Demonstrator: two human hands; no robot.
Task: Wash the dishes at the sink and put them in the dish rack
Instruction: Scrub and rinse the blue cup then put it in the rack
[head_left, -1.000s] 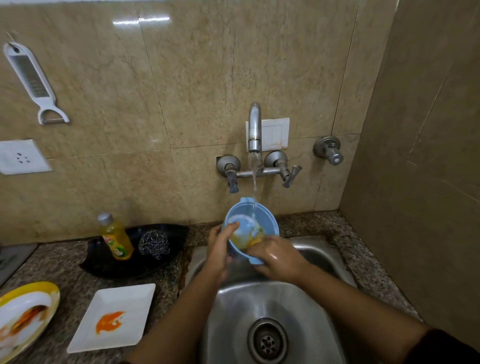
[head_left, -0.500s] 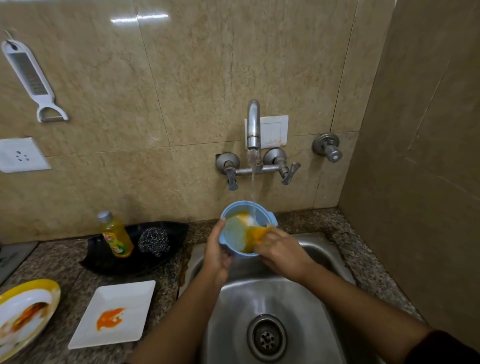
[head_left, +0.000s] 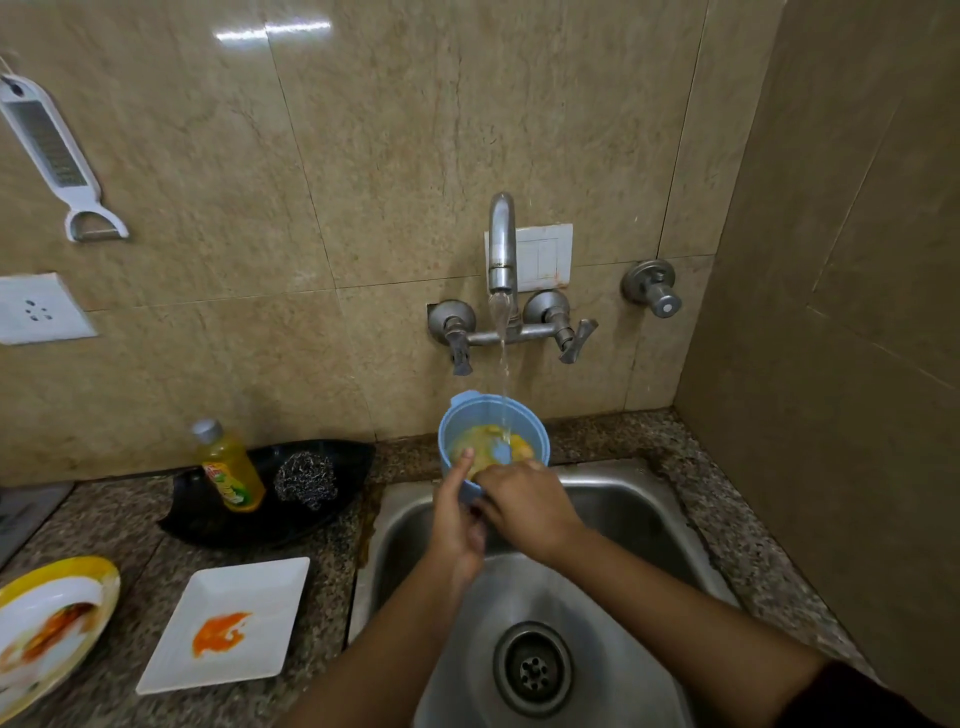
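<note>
The task looks barely begun. The bowl is held tilted over the back of the sink under the running tap, with yellow residue inside. The left hand grips its near rim, thumb inside. The right hand reaches over the rim into it; its fingertips are hidden, so I cannot tell whether it holds anything. On the worktop a square plate and a yellow-rimmed plate wait, both smeared orange. No dish rack is in view, so nothing can be counted as racked. The soap bottle has a red and green label, its writing too small to read.
</note>
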